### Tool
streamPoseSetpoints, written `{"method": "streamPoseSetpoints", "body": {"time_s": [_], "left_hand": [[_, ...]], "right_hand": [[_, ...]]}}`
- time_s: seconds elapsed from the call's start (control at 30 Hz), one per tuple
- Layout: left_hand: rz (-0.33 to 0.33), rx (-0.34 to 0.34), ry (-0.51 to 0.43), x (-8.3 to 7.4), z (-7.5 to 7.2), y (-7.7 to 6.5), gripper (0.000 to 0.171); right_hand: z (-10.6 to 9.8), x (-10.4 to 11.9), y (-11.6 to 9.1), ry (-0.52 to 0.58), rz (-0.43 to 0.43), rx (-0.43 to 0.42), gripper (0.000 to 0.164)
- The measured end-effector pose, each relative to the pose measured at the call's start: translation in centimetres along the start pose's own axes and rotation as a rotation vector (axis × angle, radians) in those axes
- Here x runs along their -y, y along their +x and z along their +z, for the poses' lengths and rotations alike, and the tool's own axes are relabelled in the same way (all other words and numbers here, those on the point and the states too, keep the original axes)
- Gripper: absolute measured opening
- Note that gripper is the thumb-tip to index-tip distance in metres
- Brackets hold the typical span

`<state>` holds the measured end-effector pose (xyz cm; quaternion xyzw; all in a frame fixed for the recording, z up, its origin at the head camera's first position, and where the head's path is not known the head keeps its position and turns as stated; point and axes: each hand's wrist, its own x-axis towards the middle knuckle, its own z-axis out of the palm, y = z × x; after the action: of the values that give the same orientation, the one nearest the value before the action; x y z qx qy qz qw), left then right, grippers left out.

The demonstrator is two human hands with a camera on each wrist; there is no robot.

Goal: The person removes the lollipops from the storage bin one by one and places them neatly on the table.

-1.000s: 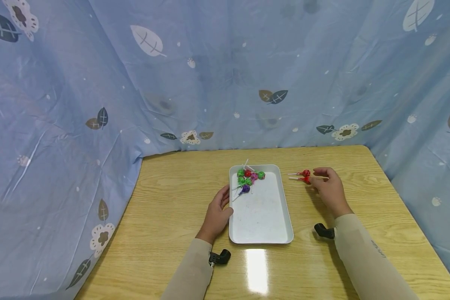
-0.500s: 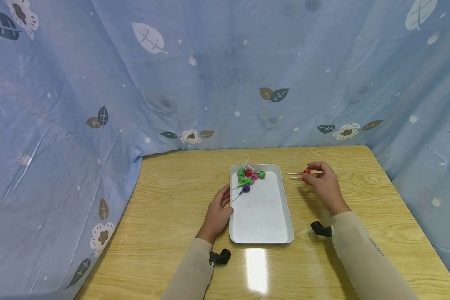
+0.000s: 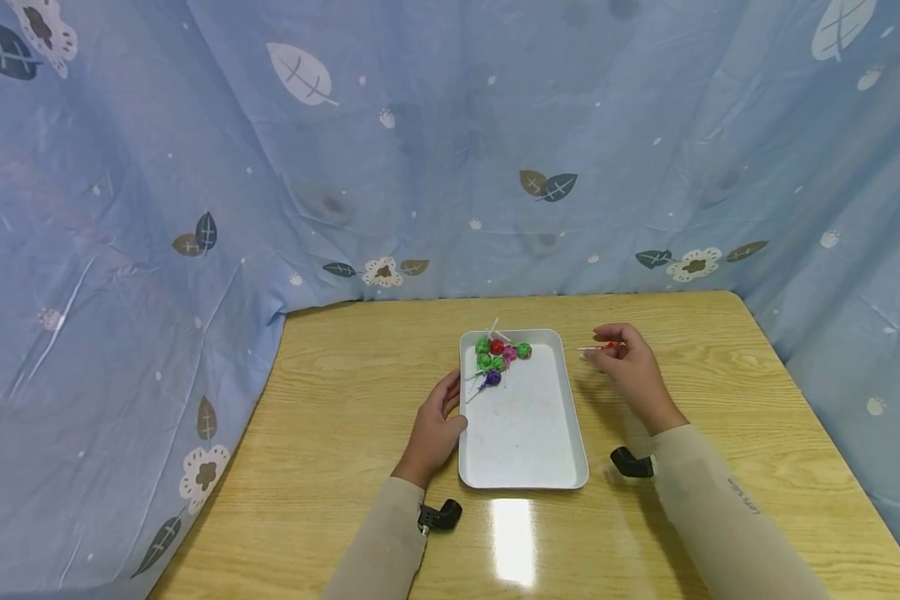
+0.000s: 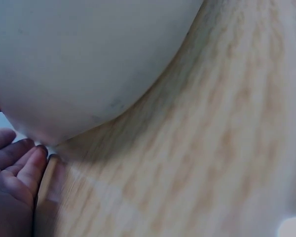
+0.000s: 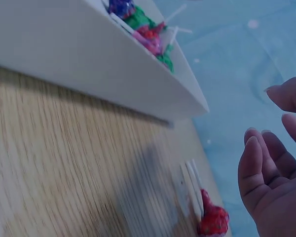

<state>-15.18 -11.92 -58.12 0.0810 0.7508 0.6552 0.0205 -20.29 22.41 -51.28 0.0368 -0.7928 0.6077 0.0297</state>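
Blue leafy curtain (image 3: 420,150) is hanging behind a wood-grain table (image 3: 345,400). Head view: left hand (image 3: 432,432) is resting relaxed against the white tray (image 3: 523,450), wrapped lollipops (image 3: 492,377) are crowding its far-left corner, and the right hand (image 3: 628,371) is hovering over the red lollipops (image 3: 612,344) beside it. Looks like a pickup step, probably calling for a light pinch. Left wrist view: that hand's just touching the tray, not gripping. Right wrist view: fingers are curving loosely, holding nothing; the red wrapping's looking shiny and crinkly, white sticks (image 5: 193,185) lying side by side.

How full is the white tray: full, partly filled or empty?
The tray is partly filled. In the head view, lollipops cluster at its far end, mostly left; the near part is bare.
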Motion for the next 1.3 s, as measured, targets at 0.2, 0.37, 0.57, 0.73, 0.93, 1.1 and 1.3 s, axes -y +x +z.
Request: {"method": "streamPoseSetpoints", "body": {"time_s": [0.2,0.37,0.57,0.73,0.93,1.1,1.3], "left_hand": [[0.023,0.003,-0.015,0.1,0.0,-0.2,0.083],[0.030,-0.002,-0.018,0.4,-0.1,-0.4,0.084],[0.025,-0.003,-0.012,0.4,-0.1,-0.8,0.083],[0.024,-0.004,-0.008,0.3,-0.2,-0.9,0.082],[0.040,0.000,-0.034,0.6,-0.2,-0.8,0.082],[0.033,0.006,-0.022,0.6,-0.2,-0.7,0.083],[0.041,0.010,0.006,0.6,-0.3,-0.7,0.082]], "right_hand": [[1.4,0.9,-0.2,0.005,-0.014,0.037,0.046],[2.7,1.4,-0.2,0.012,-0.012,0.077,0.044],[4.4,1.6,-0.3,0.033,-0.004,0.099,0.045],[5.8,1.9,-0.4,0.043,-0.011,0.115,0.043],[7.6,2.3,-0.5,0.029,-0.018,0.135,0.041],[8.8,2.3,-0.3,0.026,-0.021,0.156,0.042],[10.0,2.6,-0.4,0.030,-0.030,0.164,0.044]]}}
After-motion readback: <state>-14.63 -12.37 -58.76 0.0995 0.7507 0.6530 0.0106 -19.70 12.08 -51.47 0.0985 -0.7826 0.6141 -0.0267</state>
